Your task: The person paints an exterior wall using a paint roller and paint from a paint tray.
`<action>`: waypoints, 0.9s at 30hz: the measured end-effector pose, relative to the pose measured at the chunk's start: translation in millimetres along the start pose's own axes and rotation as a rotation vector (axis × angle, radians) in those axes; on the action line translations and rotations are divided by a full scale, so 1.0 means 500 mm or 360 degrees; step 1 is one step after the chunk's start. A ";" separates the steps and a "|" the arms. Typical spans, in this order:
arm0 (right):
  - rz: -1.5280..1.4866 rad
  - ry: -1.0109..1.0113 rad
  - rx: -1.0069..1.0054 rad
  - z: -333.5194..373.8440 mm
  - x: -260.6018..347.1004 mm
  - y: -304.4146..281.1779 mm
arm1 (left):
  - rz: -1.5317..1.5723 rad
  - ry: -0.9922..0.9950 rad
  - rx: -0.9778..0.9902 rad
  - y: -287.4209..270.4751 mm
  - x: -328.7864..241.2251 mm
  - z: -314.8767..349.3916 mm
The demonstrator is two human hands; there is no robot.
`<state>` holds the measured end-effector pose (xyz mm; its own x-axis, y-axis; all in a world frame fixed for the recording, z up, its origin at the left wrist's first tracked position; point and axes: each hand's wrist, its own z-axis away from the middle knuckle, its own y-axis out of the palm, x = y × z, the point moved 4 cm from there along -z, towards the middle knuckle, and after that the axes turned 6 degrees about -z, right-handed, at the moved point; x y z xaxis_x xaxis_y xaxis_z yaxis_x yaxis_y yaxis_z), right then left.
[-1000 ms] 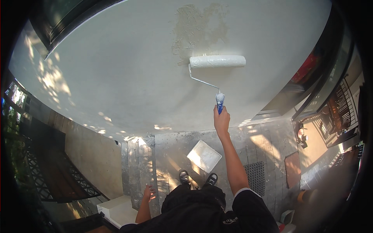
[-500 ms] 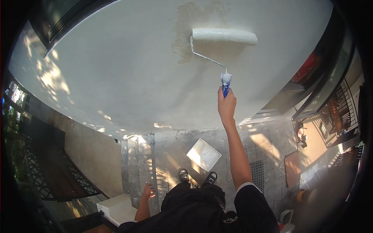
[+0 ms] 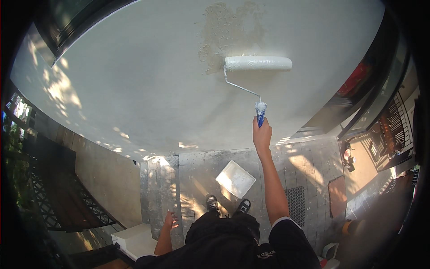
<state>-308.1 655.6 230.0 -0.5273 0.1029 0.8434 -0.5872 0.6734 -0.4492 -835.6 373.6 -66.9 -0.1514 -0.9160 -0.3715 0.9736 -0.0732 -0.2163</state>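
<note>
Because right grip (image 3: 262,133) alone clamps the roller handle (image 3: 260,112), uneven pressure could streak the wall (image 3: 152,80); left grip (image 3: 169,221) empty, loosely apart.

Paint roller (image 3: 258,63): white sleeve (image 3: 258,62) at lower edge of beige patch (image 3: 230,31) on wall (image 3: 134,89); blue handle (image 3: 260,117) gripped in right hand (image 3: 262,132). Left hand (image 3: 169,220): loosely open. Square white panel (image 3: 235,179) on paving (image 3: 201,168), near wall's bottom edge.
</note>
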 end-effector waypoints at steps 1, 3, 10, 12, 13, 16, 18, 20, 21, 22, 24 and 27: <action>0.0050 0.0025 0.0022 0.010 -0.019 0.006 | 0.0023 -0.0033 0.0004 0.001 0.003 -0.002; 0.0075 0.0049 0.0031 0.029 -0.047 0.014 | 0.0031 -0.0045 -0.0005 0.003 0.006 0.008; 0.0054 0.0031 -0.0007 0.009 -0.024 0.017 | 0.0092 -0.0066 -0.0013 0.014 0.003 0.015; -0.0015 -0.0011 -0.0049 -0.019 0.016 -0.002 | 0.0060 -0.0041 -0.0006 0.023 -0.017 0.021; -0.0093 -0.0053 -0.0079 -0.033 0.047 -0.012 | 0.0034 -0.0020 -0.0011 0.024 -0.021 0.027; -0.0208 -0.0057 -0.0046 -0.080 0.137 -0.044 | 0.0015 -0.0018 -0.0024 0.024 -0.015 0.010; -0.0227 -0.0067 -0.0045 -0.116 0.169 -0.059 | 0.0013 0.0005 0.0010 0.024 -0.011 0.005; -0.0246 -0.0077 -0.0047 -0.133 0.193 -0.072 | 0.0008 0.0029 0.0046 0.025 -0.013 0.003; -0.0241 -0.0099 -0.0048 -0.137 0.208 -0.081 | -0.0002 0.0025 0.0044 0.026 -0.016 0.004; -0.0237 -0.0122 -0.0049 -0.139 0.217 -0.084 | -0.0011 0.0020 0.0040 0.026 -0.017 0.004; -0.0221 -0.0092 -0.0037 -0.133 0.197 -0.077 | 0.0020 0.0010 0.0030 0.025 -0.012 0.001; -0.0175 -0.0037 -0.0016 -0.106 0.142 -0.062 | 0.0038 -0.0027 0.0007 0.033 -0.020 0.010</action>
<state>-294.9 680.8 319.7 -0.4743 0.0111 0.8803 -0.6360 0.6871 -0.3513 -817.3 379.5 -62.3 -0.1250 -0.9241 -0.3612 0.9777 -0.0527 -0.2035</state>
